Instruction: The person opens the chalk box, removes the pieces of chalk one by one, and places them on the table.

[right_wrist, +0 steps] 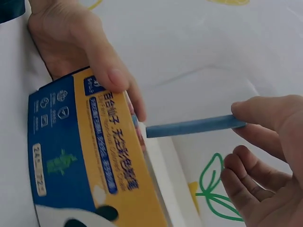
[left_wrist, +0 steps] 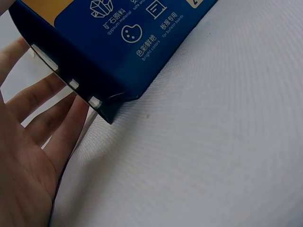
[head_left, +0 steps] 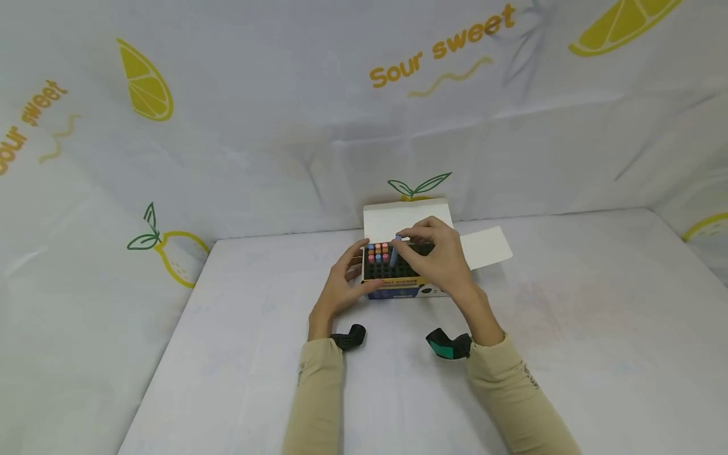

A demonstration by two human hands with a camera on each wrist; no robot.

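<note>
A stick of blue chalk [right_wrist: 191, 126] is pinched by its far end between the thumb and fingertips of the right hand [head_left: 440, 256], near the middle of the head view. Its free end is pointed at the open top of the chalk box [head_left: 398, 278], which stands on the white table [head_left: 569, 316] with its lid flap folded back towards the lemon-print backdrop [head_left: 227, 126]. A cluster of pink, orange and blue chalk tops [head_left: 378, 251] is seen in the upper left corner of the box's black grid; the other slots look empty.

The step in hand is judged to be the setting of this stick into the grid. For the next move, the tip would have to be lined up over a free slot and the stick tilted upright.

The box is steadied by the left hand [head_left: 344, 281], with the thumb laid over the top edge and the fingers held straight along the box's left side. Both wrists are raised off the table.
</note>
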